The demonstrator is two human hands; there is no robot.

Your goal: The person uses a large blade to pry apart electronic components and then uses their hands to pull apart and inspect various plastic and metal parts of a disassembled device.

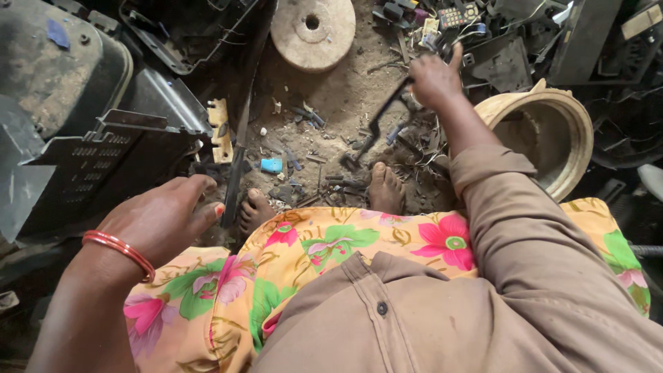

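My right hand [434, 77] reaches forward over a pile of scrap electronics and grips the top of a long black plastic strip [376, 124] that slants down toward the dirt floor. My left hand [166, 217], with red bangles at the wrist, rests with its fingers curled on the edge of a dark plastic casing [103, 162] at the left, close to a long dark blade-like bar [236, 173]. Both my bare feet [384, 188] show on the ground below a flowered cloth.
A round stone disc [312, 31] with a centre hole lies at the top. A cream-coloured bowl-shaped shell [552, 135] sits at the right. Circuit boards, wires and black plastic parts [483, 27] crowd the upper right. A small blue piece [271, 165] lies on the dirt.
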